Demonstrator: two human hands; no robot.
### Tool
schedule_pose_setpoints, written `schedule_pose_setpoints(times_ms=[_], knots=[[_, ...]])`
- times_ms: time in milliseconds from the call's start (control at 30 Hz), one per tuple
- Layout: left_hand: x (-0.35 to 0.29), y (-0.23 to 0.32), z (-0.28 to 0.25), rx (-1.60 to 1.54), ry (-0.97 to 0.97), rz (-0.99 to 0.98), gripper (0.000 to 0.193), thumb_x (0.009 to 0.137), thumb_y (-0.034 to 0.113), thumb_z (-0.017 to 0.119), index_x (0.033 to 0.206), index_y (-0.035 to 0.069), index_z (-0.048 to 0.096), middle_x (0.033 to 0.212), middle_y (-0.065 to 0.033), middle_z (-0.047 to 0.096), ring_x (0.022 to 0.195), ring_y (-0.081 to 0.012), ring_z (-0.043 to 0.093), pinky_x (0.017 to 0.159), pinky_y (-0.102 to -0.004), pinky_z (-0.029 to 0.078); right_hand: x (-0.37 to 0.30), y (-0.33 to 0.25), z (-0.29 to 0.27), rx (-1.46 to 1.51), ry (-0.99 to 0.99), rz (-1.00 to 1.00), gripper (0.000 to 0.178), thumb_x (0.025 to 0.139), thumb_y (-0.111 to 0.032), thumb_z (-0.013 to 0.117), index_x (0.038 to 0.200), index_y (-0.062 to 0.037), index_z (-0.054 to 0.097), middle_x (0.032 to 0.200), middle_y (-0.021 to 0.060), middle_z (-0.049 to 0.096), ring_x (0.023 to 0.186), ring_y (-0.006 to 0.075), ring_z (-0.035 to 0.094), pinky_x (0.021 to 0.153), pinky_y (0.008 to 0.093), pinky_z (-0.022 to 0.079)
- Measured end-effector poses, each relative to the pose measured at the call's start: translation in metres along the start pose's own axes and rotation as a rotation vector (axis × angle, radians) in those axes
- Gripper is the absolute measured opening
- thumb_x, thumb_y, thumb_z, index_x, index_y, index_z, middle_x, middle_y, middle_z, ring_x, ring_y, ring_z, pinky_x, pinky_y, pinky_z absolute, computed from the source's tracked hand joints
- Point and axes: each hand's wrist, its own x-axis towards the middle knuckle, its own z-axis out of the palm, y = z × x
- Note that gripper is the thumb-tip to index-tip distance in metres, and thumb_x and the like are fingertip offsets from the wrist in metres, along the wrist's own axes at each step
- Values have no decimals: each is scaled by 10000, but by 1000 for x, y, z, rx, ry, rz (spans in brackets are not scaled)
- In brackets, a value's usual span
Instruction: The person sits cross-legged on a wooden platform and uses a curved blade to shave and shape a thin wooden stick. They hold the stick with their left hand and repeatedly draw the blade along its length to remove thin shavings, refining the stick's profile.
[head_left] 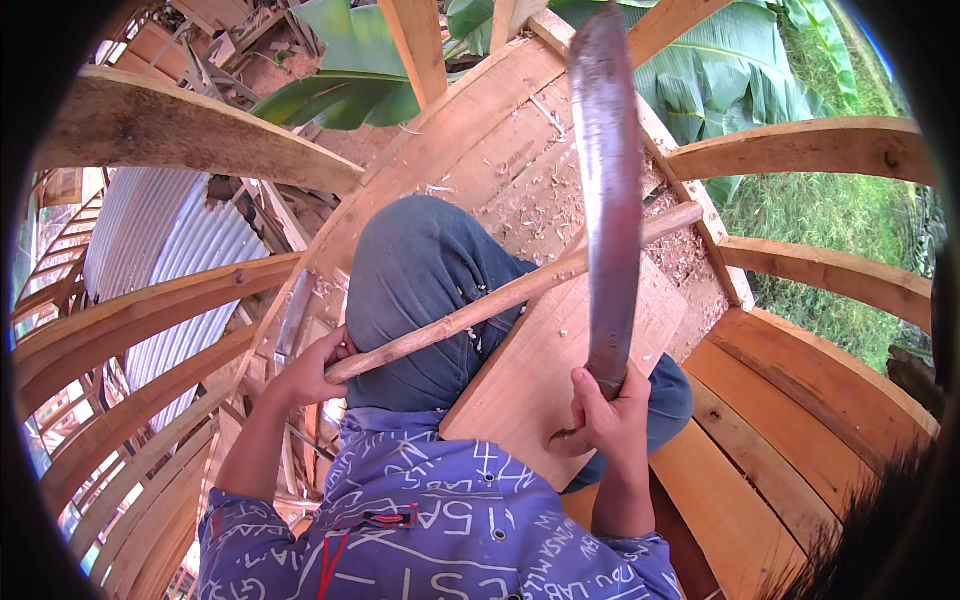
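In my right hand (612,415) is a machete (607,190), gripped at its handle with the long, curved blade pointing up and away from me. My left hand (318,368) is closed near the lower end of a pale wooden stick (470,312). This stick slants across my left knee (410,265) to the far right, and the blade passes in front of it. Beneath the stick and blade, a flat wooden board (525,385) lies tilted across my lap. Whether the blade touches the stick I cannot tell.
Wood shavings (535,205) litter the plank floor (470,160) ahead. Curved wooden beams (190,135) stand on both sides, with side planks (775,400) at the right. Banana leaves (720,75) hang beyond the far end. Corrugated metal sheets (185,270) lie outside at the left.
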Motion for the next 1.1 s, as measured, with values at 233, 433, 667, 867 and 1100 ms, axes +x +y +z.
schedule_pose_setpoints(times_ms=[233, 433, 667, 867, 1100], knots=[[3, -10, -11, 59, -43, -29, 498, 613, -21, 627, 1072, 41, 443, 817, -25, 546, 767, -110, 541, 731, -261, 439, 7, -9, -14, -43, 71, -70, 141, 898, -91, 623, 855, -8, 518, 538, 3, 491, 397, 68, 448, 368, 223, 336], [5, -9, -19, 47, -105, -63, 464, 612, -22, 637, 1035, 37, 455, 794, -35, 572, 755, -119, 563, 720, -269, 456, 6, 14, -7, -47, -5, -27, 134, 877, -80, 656, 864, 5, 553, 602, -15, 531, 450, 51, 473, 395, 212, 338], [8, -12, -20, 30, -97, -68, 453, 610, -7, 645, 1024, 31, 466, 831, -61, 607, 786, -130, 591, 738, -276, 466, 5, 0, -7, 85, 44, -33, 137, 899, -91, 621, 867, 1, 525, 554, 4, 503, 417, 65, 459, 375, 223, 338], [7, -6, -20, 22, -120, -83, 464, 610, -2, 638, 1039, 31, 463, 817, -63, 602, 782, -133, 589, 736, -275, 463, -5, -2, -10, -44, -67, 48, 153, 886, -100, 645, 871, 5, 534, 571, -9, 506, 435, 54, 465, 384, 218, 342], [5, -17, -17, -15, -99, -56, 469, 605, -3, 633, 1038, 25, 456, 815, -54, 589, 772, -126, 582, 718, -270, 459, -8, 5, -9, -21, -67, 87, 155, 877, -102, 652, 867, 13, 548, 582, -7, 529, 443, 65, 461, 405, 233, 350]])
